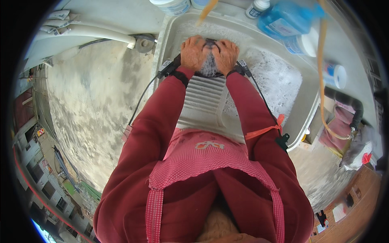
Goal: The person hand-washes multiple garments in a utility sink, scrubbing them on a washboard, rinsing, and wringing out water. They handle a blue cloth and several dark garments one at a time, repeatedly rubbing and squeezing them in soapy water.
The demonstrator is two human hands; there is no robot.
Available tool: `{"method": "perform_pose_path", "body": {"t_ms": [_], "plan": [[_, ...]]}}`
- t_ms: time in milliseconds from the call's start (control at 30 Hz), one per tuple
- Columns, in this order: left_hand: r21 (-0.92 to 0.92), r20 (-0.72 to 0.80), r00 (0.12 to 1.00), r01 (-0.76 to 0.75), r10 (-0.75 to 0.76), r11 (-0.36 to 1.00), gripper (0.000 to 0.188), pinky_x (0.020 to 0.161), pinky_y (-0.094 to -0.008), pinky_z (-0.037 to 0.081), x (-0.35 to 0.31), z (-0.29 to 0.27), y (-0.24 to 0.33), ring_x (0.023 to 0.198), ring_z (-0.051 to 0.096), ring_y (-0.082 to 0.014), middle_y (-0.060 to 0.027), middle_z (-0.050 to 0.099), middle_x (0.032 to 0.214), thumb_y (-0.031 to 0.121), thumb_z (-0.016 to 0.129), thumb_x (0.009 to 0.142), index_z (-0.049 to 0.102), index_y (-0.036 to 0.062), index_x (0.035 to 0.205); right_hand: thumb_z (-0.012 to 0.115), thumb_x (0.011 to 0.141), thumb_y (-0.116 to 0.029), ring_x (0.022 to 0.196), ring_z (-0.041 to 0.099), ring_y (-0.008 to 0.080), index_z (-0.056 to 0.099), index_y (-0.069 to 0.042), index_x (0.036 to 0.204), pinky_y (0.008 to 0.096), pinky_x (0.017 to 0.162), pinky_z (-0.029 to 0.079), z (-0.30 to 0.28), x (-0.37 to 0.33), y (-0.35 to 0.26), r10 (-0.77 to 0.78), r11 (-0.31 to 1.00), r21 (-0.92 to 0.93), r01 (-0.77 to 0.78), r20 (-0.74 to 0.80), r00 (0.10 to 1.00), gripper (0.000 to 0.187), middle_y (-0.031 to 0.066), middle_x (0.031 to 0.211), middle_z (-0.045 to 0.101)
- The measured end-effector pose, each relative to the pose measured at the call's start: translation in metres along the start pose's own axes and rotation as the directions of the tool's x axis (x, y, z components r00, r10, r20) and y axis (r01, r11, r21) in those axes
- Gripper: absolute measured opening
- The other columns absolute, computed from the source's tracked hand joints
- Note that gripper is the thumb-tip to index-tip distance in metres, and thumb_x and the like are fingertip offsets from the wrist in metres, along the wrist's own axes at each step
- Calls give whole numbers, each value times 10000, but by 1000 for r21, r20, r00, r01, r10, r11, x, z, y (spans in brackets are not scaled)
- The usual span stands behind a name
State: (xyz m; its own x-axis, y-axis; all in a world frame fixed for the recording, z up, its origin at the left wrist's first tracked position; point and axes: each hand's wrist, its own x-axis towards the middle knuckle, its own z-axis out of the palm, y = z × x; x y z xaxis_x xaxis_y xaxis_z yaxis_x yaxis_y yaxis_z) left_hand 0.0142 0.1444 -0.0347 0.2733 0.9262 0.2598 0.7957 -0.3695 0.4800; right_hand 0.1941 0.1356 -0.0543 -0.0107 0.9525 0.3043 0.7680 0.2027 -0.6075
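My left hand (194, 52) and my right hand (225, 56) are side by side, fingers curled over a dark wet cloth (209, 68) covered in white suds. The cloth lies at the top of a ribbed washboard (204, 95), which forms the left part of a pale laundry sink (160, 52). Both hands press close together, thumbs inward, and the fingertips are partly hidden in the fabric. To the right of the washboard, the basin holds foamy water (279, 77). A black strap with a small device sits at each wrist.
Along the sink's far right edge stand a large blue liquid bottle (283, 20), a smaller white bottle (257, 8) and white tubs (335, 75). A thin yellowish hose (322, 73) hangs down at the right. On the left, a white pipe (101, 34) runs above the concrete floor (97, 93).
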Motion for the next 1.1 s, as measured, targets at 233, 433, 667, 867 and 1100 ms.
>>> {"method": "perform_pose_path", "body": {"t_ms": [233,433,667,867,1100], "plan": [[-134,-31,986,-165,162,977,409,1071,-547,426,-86,-72,55,1154,597,-389,-166,642,1195,375,642,905,659,46,1147,717,892,-434,1422,412,478,649,-229,1432,580,1208,303,-76,-108,-81,193,956,207,-210,100,976,582,266,1524,451],[14,31,987,-161,161,987,350,981,-530,453,-34,-10,16,1114,596,-378,-149,647,1163,343,633,925,707,64,1123,685,859,-360,1322,511,380,748,-120,1200,525,1116,381,-20,-43,-14,96,981,152,-119,150,984,422,163,1376,607],[-384,322,946,110,21,917,422,1080,-556,457,-28,-40,28,1247,588,-451,-200,645,1354,360,590,1012,663,84,1322,620,974,-465,1334,549,412,692,-52,1337,545,1138,371,-54,-43,-43,102,899,404,-167,179,979,555,175,1469,588],[-163,104,956,-256,274,953,524,1059,-536,446,-119,-57,60,1216,586,-441,-218,640,1214,486,609,976,633,32,1237,600,966,-443,1256,585,369,710,-98,1236,502,1064,411,-83,-117,-69,-290,939,217,267,84,953,453,149,1355,660],[-48,-69,994,-82,79,995,348,958,-555,464,11,17,-11,1150,612,-426,-186,671,1165,394,606,1000,687,91,1150,577,1013,-470,1262,583,383,727,-100,1234,549,1094,393,3,4,-16,272,962,-12,-274,-68,960,456,164,1282,703]]}}
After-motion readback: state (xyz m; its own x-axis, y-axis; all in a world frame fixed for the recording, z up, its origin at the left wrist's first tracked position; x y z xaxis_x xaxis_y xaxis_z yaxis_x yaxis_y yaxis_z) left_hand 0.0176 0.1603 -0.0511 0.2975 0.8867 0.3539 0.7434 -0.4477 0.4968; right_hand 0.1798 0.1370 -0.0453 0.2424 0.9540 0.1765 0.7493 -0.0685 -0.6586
